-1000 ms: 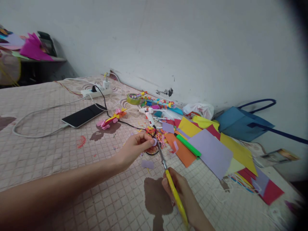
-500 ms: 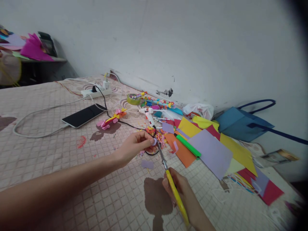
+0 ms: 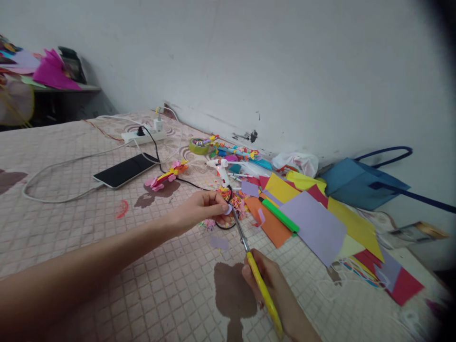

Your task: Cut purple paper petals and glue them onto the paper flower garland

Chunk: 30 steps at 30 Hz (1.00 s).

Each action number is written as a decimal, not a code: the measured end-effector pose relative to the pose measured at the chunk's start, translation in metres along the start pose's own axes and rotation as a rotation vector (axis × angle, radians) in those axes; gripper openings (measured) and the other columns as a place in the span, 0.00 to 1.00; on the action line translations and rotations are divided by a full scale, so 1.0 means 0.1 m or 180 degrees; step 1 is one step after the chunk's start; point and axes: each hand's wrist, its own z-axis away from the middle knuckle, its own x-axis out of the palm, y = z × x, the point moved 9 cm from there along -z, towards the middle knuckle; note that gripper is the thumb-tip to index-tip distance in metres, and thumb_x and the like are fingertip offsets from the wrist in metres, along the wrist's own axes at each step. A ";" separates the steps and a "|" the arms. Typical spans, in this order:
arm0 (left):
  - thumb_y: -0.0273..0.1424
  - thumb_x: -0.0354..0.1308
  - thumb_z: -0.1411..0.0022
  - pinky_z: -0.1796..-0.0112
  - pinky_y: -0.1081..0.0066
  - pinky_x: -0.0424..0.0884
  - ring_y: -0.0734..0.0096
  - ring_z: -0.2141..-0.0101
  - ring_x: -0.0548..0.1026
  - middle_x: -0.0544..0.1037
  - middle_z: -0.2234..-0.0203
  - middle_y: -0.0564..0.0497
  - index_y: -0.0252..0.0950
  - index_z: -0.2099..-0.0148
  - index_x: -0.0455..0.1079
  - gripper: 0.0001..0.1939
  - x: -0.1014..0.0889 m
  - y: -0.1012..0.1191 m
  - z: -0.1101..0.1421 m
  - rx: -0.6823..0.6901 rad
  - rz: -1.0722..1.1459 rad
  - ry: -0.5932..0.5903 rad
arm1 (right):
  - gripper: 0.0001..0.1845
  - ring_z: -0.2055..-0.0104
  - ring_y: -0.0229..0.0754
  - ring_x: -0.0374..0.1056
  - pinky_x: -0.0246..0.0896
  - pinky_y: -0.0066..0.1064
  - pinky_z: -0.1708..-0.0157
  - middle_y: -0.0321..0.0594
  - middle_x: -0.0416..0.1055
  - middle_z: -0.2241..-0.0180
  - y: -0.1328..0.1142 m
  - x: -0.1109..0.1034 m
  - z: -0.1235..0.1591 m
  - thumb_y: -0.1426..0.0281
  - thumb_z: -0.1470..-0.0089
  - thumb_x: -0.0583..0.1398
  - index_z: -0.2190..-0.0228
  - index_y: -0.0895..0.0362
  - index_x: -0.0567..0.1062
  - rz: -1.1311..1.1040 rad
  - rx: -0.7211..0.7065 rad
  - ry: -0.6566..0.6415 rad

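A left hand [image 3: 213, 206] pinches a small lilac paper piece [image 3: 228, 209] between thumb and fingertips at the center of a patterned bedspread [image 3: 160, 280], as a right hand [image 3: 269, 282], fingers wrapped around the yellow handles of a pair of scissors [image 3: 263, 292], holds the blades at the paper's edge. A hot glue gun [image 3: 221, 172] lies at 12 o'clock from the paper, beyond a heap of paper snippets [image 3: 239, 204]. At 2 o'clock, a crumpled white plastic bag [image 3: 297, 163] holds something red, near a blue bag [image 3: 363, 183] whose contents cannot be made out.
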 end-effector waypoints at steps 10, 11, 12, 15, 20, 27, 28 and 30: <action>0.30 0.61 0.46 0.69 0.75 0.70 0.77 0.73 0.75 0.78 0.75 0.50 0.30 0.70 0.67 0.08 0.00 -0.01 -0.02 -0.0111 -0.0100 -0.0330 | 0.23 0.85 0.30 0.49 0.47 0.23 0.86 0.28 0.52 0.83 0.00 0.08 0.04 0.47 0.48 0.49 0.77 0.55 0.59 0.0422 0.0032 -0.0421; 0.30 0.61 0.46 0.69 0.76 0.69 0.77 0.73 0.75 0.78 0.75 0.50 0.30 0.70 0.67 0.08 0.01 -0.01 -0.02 -0.0122 -0.0134 -0.0375 | 0.24 0.84 0.31 0.50 0.48 0.23 0.86 0.29 0.53 0.83 -0.01 0.08 0.05 0.47 0.47 0.48 0.76 0.55 0.59 0.0461 0.0006 -0.0435; 0.30 0.61 0.46 0.69 0.76 0.69 0.78 0.74 0.75 0.78 0.75 0.50 0.30 0.70 0.67 0.08 0.01 -0.01 -0.01 -0.0130 -0.0158 -0.0417 | 0.24 0.84 0.31 0.51 0.49 0.23 0.85 0.29 0.53 0.82 -0.02 0.07 0.06 0.47 0.47 0.47 0.76 0.55 0.59 0.0492 -0.0026 -0.0407; 0.29 0.61 0.45 0.70 0.76 0.69 0.78 0.73 0.75 0.78 0.75 0.50 0.30 0.70 0.67 0.07 0.01 0.00 -0.02 -0.0140 -0.0222 -0.0524 | 0.24 0.83 0.30 0.51 0.49 0.22 0.85 0.30 0.54 0.81 -0.03 0.05 0.08 0.47 0.46 0.46 0.75 0.55 0.59 0.0534 -0.0076 -0.0335; 0.29 0.60 0.45 0.70 0.76 0.70 0.78 0.73 0.75 0.78 0.75 0.50 0.30 0.70 0.67 0.07 0.00 -0.01 -0.02 -0.0131 -0.0270 -0.0584 | 0.23 0.85 0.30 0.48 0.46 0.21 0.87 0.28 0.51 0.84 0.01 0.07 0.06 0.48 0.47 0.48 0.77 0.55 0.58 0.0511 0.0013 -0.0468; 0.30 0.60 0.45 0.69 0.76 0.70 0.78 0.73 0.75 0.78 0.75 0.51 0.31 0.70 0.67 0.07 -0.02 -0.02 -0.03 -0.0142 -0.0311 -0.0550 | 0.20 0.84 0.29 0.48 0.44 0.21 0.86 0.29 0.52 0.84 -0.05 0.04 0.02 0.54 0.48 0.53 0.80 0.55 0.57 0.0488 -0.0044 -0.0384; 0.30 0.60 0.45 0.69 0.76 0.70 0.78 0.73 0.75 0.78 0.74 0.51 0.31 0.70 0.67 0.07 -0.02 -0.02 -0.03 -0.0148 -0.0309 -0.0559 | 0.20 0.84 0.29 0.47 0.43 0.22 0.86 0.28 0.51 0.84 -0.05 0.04 0.02 0.55 0.48 0.54 0.80 0.55 0.57 0.0472 -0.0043 -0.0387; 0.29 0.60 0.44 0.69 0.76 0.70 0.78 0.72 0.76 0.78 0.74 0.51 0.31 0.69 0.67 0.06 -0.01 -0.02 -0.02 -0.0146 -0.0304 -0.0586 | 0.19 0.84 0.30 0.47 0.43 0.22 0.86 0.28 0.51 0.85 -0.04 0.06 0.02 0.55 0.48 0.53 0.80 0.55 0.57 0.0416 -0.0009 -0.0420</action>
